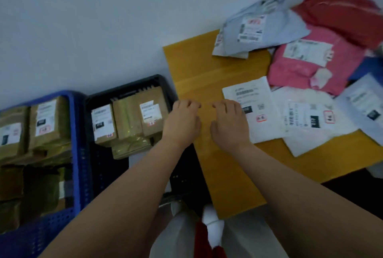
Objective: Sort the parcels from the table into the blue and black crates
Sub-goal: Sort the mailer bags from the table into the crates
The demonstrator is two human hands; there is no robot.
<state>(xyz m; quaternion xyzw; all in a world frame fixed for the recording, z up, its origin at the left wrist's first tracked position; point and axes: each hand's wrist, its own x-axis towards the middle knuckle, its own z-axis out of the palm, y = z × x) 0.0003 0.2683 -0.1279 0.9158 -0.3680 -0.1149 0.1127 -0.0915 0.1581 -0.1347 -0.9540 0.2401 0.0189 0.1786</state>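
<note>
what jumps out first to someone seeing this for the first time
Two bare forearms reach in from below, the left hand and right hand hovering empty over the yellow table. Bright pink and red mailers pile at its right end, while brown boxes fill the blue crate and black crate on the left.

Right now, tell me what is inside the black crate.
The black crate holds brown cardboard parcels with white labels, packed toward its far end. The left hand and forearm cover its right edge; anything under the parcels is hidden.
</note>
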